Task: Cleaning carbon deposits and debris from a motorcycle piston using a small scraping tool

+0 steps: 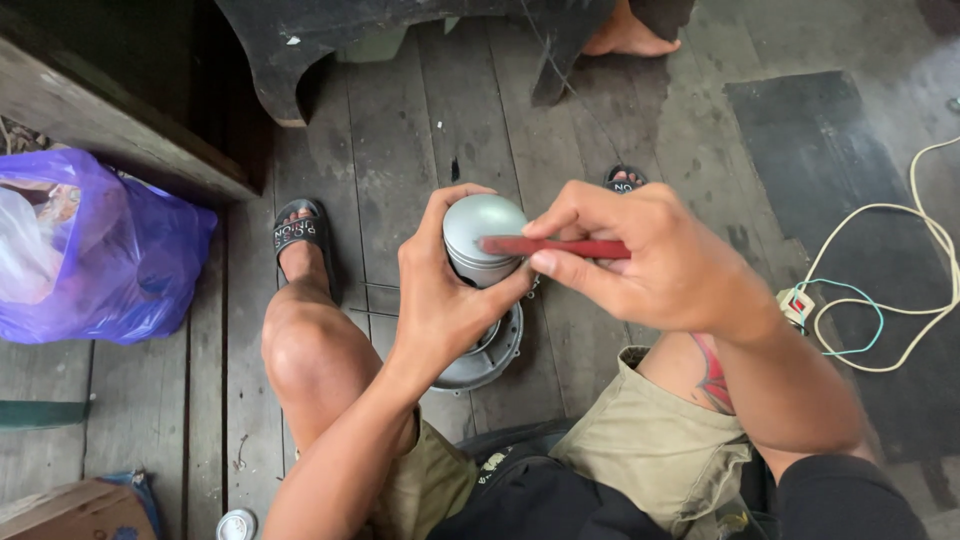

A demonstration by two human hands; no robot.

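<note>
Gripping a grey metal cylinder (484,238) in the left hand (445,300), the right hand (650,260) pinches a red tool (555,247) against its top.

Purple plastic bag (110,255) at left on plank floor (400,120). Dark mat (850,200) at right, cream cable (925,290) looped over it, thin teal wire (862,300) beside. Cardboard box (70,512) bottom left, small can top (237,524) near it. Round metal cover (490,355) on floor between knees.
</note>
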